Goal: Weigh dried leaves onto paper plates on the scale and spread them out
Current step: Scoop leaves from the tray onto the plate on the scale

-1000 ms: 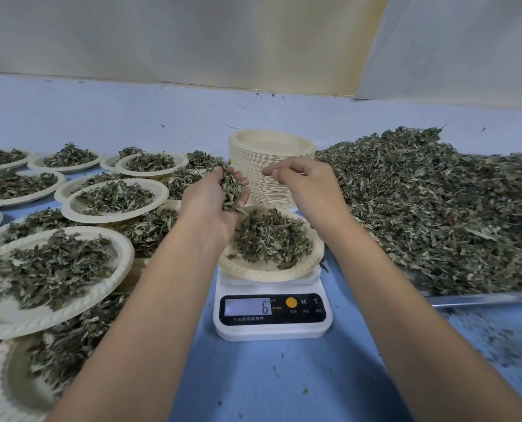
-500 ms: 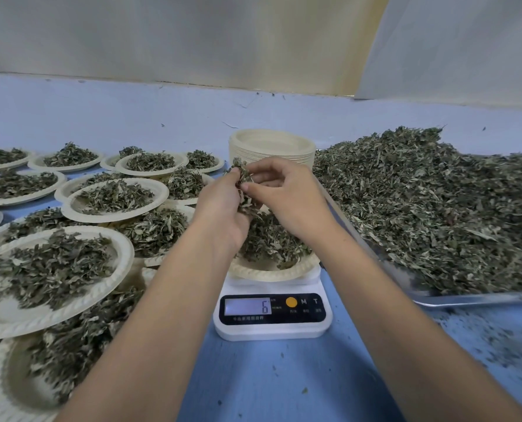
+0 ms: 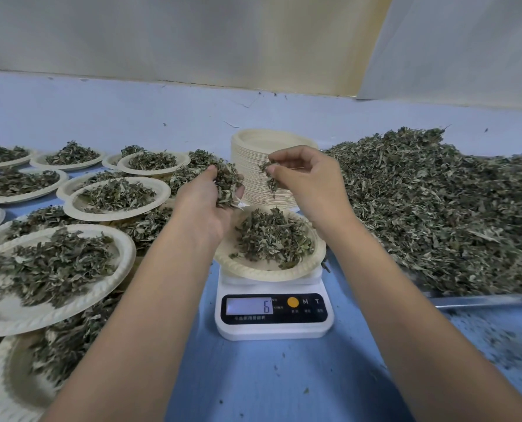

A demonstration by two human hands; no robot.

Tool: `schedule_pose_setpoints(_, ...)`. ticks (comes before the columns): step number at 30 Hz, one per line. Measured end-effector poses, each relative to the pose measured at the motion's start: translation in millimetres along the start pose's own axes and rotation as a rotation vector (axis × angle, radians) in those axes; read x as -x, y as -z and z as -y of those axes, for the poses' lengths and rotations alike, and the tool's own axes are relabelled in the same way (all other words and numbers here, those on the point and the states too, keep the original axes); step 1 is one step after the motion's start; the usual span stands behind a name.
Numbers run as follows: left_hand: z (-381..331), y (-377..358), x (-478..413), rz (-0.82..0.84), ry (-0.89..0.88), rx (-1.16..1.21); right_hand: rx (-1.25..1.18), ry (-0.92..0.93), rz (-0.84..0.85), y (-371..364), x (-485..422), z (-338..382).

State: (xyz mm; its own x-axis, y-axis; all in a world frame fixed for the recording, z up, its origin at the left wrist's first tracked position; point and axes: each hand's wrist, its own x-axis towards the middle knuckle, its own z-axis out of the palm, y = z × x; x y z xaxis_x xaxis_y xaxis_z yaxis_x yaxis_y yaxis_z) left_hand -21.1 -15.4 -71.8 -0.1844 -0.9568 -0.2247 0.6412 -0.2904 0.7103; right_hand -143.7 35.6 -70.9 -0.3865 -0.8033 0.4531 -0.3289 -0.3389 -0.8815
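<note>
A white digital scale (image 3: 273, 312) stands on the blue table and its display reads 6. On it sits a paper plate (image 3: 255, 269) with a mound of dried leaves (image 3: 272, 236). My left hand (image 3: 206, 205) cups a handful of dried leaves (image 3: 226, 182) just above the plate's left rim. My right hand (image 3: 307, 178) hovers over the plate's far edge and pinches a small tuft of leaves (image 3: 269, 175) between thumb and fingertips.
A tall stack of paper plates (image 3: 253, 153) stands behind the scale. A large heap of dried leaves (image 3: 436, 208) fills a metal tray (image 3: 482, 300) on the right. Several filled plates (image 3: 56, 266) overlap on the left.
My right hand reached into the leaves in my left hand, took a pinch, and has drawn away to the right with it. The scale still reads 6.
</note>
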Motion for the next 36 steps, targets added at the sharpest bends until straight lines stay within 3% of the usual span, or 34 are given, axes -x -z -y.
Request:
schedule_pose_setpoints(26,5,-4,3,0.032,-0.009,-0.039,0.105,-0.026,0.071,-2,1,-5)
schedule_pose_setpoints(31,10,-11,10,0.060,0.006,-0.067,0.055,0.006,0.185,-10,4,-4)
schedule_pose_setpoints(36,16,-14,13,0.087,0.009,-0.093,0.095,0.027,0.120,-18,5,-5)
